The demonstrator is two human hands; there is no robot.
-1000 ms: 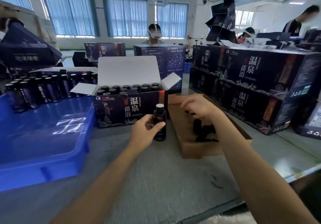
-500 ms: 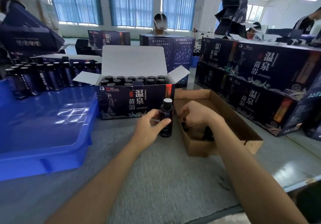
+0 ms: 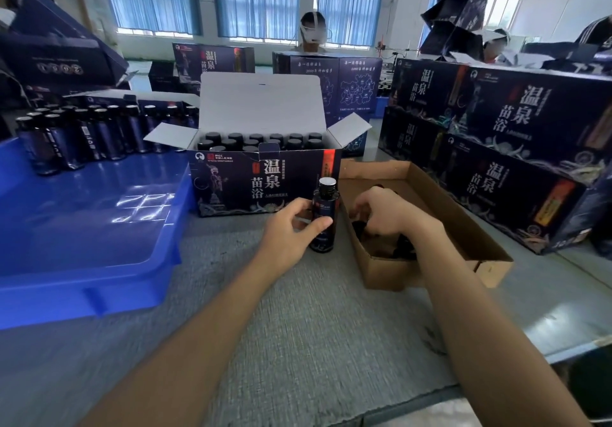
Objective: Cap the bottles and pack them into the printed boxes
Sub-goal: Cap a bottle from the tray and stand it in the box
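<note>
Bottle [image 3: 325, 219] stands upright on the grey desk [image 3: 314, 310], just in front of the open printed box [image 3: 251, 185] — the left hand [image 3: 289, 233] grips it, thumb across the label, fingers curled behind. Its top is pale. The right hand [image 3: 385, 211] dips into the brown cardboard tray [image 3: 384, 274] over dark caps [image 3: 404, 249]; its fingers curl downward, tips hidden — whether they pinch a cap cannot be told. Capped bottles [image 3: 261, 140] fill the box, the front row partly hidden.

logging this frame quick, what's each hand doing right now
Left hand: holding the bottle upright.
Right hand: curled down in the cardboard tray; cannot tell if it holds anything.
</note>
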